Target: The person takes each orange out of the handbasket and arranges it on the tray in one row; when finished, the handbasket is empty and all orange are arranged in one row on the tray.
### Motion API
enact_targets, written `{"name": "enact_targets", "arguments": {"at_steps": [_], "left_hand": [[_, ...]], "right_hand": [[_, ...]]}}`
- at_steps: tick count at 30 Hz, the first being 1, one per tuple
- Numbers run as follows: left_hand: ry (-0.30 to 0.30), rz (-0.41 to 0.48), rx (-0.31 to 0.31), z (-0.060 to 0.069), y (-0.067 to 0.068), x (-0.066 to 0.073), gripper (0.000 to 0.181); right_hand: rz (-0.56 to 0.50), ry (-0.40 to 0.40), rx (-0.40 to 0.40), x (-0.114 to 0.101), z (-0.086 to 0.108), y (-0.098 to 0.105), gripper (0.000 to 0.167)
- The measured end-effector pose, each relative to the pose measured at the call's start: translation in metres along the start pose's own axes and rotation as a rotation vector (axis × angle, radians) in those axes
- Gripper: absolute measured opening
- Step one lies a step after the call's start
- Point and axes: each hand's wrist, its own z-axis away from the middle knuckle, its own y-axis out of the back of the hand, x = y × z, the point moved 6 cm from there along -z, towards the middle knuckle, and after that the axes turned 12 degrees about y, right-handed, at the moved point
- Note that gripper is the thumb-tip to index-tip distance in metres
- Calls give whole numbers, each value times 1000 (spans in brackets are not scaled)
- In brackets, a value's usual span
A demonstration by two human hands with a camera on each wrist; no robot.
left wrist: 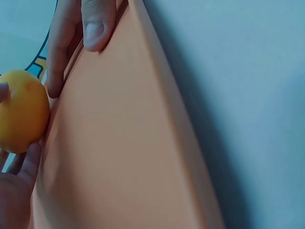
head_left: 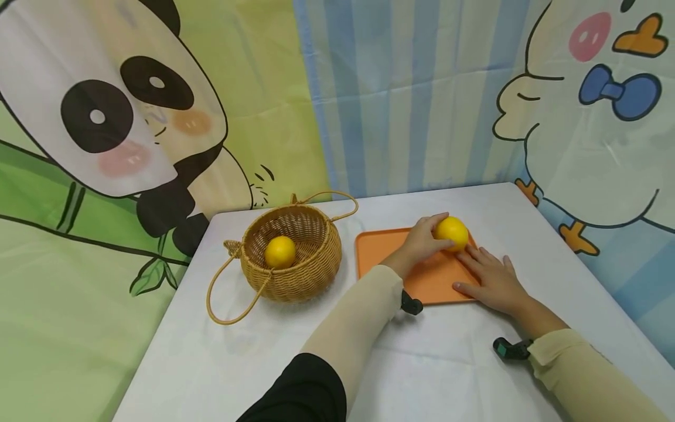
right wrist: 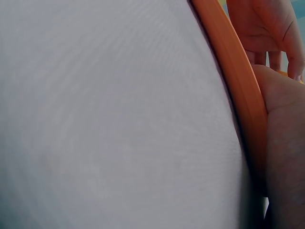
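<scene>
My left hand holds a round yellow orange between thumb and fingers, over the far right part of an orange tray. In the left wrist view, the orange is at the left edge, with fingers around it. My right hand rests at the tray's right edge, its fingers spread and the thumb over the front corner. The right wrist view shows part of this hand against the tray's rim; its fingertips are hidden there.
Left of the tray stands a round wicker basket with two loop handles, one stretching toward the front left. Another yellow orange lies inside it. A white cloth covers the table; printed curtains hang behind.
</scene>
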Motion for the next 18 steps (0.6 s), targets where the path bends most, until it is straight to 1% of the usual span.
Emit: {"name": "enact_targets", "arguments": {"at_steps": [4, 12, 18], "left_hand": [[-6, 22, -3, -1, -3, 1, 70], [6, 49, 5, -2, -5, 4, 66], [0, 76, 26, -1, -5, 8, 57]], "right_hand": [[4, 3, -3, 0, 0, 0, 92], [3, 1, 8, -1, 0, 1, 93], [2, -3, 12, 3, 0, -2, 94]]}}
